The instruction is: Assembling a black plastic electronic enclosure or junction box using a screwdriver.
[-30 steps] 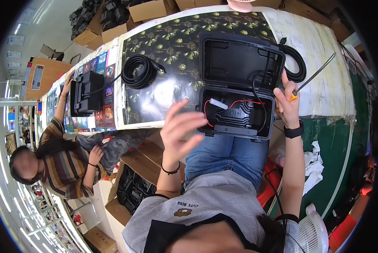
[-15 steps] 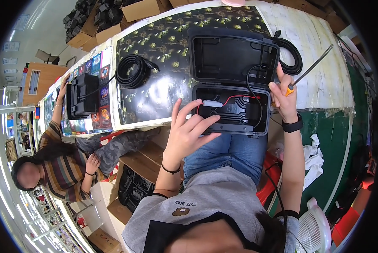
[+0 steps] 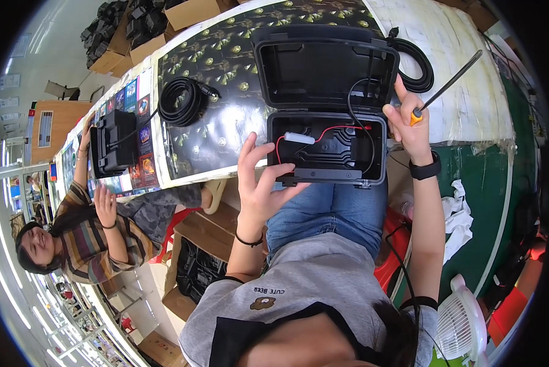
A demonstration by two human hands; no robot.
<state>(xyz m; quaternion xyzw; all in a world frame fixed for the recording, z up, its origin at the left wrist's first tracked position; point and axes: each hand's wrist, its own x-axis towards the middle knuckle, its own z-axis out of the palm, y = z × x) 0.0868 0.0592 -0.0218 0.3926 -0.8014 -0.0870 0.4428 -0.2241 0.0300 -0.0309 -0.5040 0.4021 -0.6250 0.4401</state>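
Note:
A black plastic case (image 3: pixel 308 182) with its hinged lid (image 3: pixel 323 64) raised stands at the table's near edge, above my lap. Inside lies a white cylindrical piece (image 3: pixel 299 138) on a thin red wire (image 3: pixel 332 128); a black cable loops from the lid side into the base. My left hand (image 3: pixel 261 189) is at the case's near left corner, fingers spread, index fingertip over the inner edge. At the right side of the case, my right hand (image 3: pixel 412 127) is closed round the orange handle of a screwdriver (image 3: pixel 451 79), its long shaft pointing up and right.
Coiled black cables (image 3: pixel 183 103) lie left and behind the lid on the right. At the far left another person (image 3: pixel 91 244) sits by a second black case (image 3: pixel 114 142). A carton of black parts (image 3: pixel 196 272) is on the floor; a white fan (image 3: pixel 461 324) stands lower right.
My left hand has drawn back from the white piece to the case's corner. The case sits slightly further left and up in view. The other person has raised a hand from their lap.

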